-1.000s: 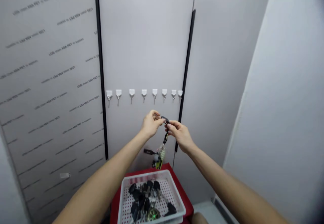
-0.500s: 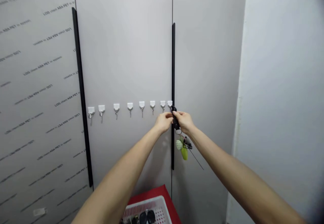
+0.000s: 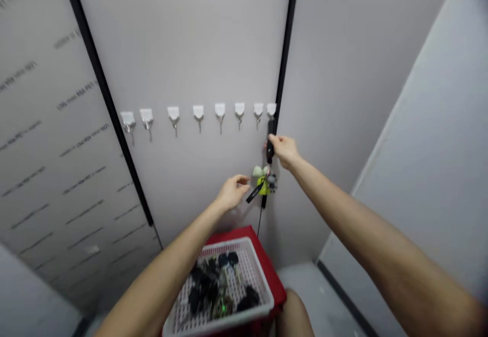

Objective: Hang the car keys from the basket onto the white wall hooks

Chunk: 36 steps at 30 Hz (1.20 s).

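My right hand pinches the black strap of a keychain just below the rightmost white hook. Whether the strap's top is looped over that hook cannot be made out. Below dangle a yellow-green charm, pale green soft pieces, a small grey figure and a narrow black tag. My left hand is lower and to the left, its fingers apart and bent toward the black tag, with nothing visible in them.
Several white adhesive hooks run in a row across the grey door panel. Long black handles edge the panel. Below, a white plastic basket with several dark items rests on something red.
My left hand has let go of the strap and moved down and left. My right hand still grips it. The view has tilted down, showing more of the basket.
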Motion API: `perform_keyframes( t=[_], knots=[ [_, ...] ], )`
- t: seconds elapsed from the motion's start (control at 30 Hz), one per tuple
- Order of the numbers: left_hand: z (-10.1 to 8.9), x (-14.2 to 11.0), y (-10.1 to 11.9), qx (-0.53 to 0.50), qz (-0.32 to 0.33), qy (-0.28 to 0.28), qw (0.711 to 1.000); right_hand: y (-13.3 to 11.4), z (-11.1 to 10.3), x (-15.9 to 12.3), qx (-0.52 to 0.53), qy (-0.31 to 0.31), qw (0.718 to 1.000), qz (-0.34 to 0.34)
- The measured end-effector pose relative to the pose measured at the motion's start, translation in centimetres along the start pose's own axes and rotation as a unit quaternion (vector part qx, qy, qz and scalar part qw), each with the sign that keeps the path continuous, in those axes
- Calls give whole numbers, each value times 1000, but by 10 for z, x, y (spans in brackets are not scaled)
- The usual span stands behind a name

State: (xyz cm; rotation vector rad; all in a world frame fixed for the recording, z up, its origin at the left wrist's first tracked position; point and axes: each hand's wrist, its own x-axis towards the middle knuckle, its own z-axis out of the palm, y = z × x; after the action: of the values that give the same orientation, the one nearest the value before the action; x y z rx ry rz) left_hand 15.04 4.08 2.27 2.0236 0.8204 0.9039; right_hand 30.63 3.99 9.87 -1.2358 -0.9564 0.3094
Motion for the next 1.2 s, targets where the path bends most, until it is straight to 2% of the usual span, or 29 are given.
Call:
perform_keyframes(
  t=[0.1,0.13,0.17,0.2,0.23,0.27,0.3,0.33,0.4,0.47,0.53,0.6,0.7,0.8,0.9,0.97,1.07,1.2],
  knots=[
    [9,-46,-48,28,-38,-13,999,30,-7,-35,-105,86,982,-135],
    [12,-63,-62,55,-47,-17,997,42,-10,-53,-137,87,973,-164],
    [14,-79,-74,87,-53,-24,995,54,-11,-75,-168,57,967,-181],
    [17,-93,-85,121,-55,-32,991,67,-12,-98,-196,-1,963,-183],
    [19,-107,-94,155,-54,-39,986,79,-12,-121,-223,-106,953,-173],
    [21,-118,-101,188,-53,-43,980,90,-10,-143,-250,-222,930,-155],
    [22,-126,-106,218,-53,-46,973,101,-7,-162,-278,-309,899,-138],
    [23,-133,-110,246,-57,-45,966,110,-2,-178,-311,-358,871,-125],
    [24,-139,-113,295,-75,-42,952,123,8,-200,-374,-412,823,-116],
    [23,-140,-114,324,-92,-49,940,129,18,-209,-421,-433,788,-122],
    [22,-139,-114,333,-101,-59,936,131,26,-212,-455,-443,762,-124],
    [21,-139,-115,328,-105,-57,937,133,30,-213,-474,-445,750,-122],
    [18,-141,-117,296,-109,-29,948,134,31,-213,-443,-455,763,-119],
    [17,-143,-117,239,-86,-13,967,132,30,-209,-368,-452,807,-93],
    [17,-141,-114,153,-51,-27,987,123,30,-204,-295,-410,858,-93],
    [16,-138,-112,74,-53,-29,995,115,29,-199,-261,-380,882,-97],
    [10,-130,-105,-31,-86,-28,995,107,27,-192,-195,-383,903,-20],
    [-3,-123,-91,-76,-94,-24,992,101,28,-183,-82,-386,911,123]
  ],
)
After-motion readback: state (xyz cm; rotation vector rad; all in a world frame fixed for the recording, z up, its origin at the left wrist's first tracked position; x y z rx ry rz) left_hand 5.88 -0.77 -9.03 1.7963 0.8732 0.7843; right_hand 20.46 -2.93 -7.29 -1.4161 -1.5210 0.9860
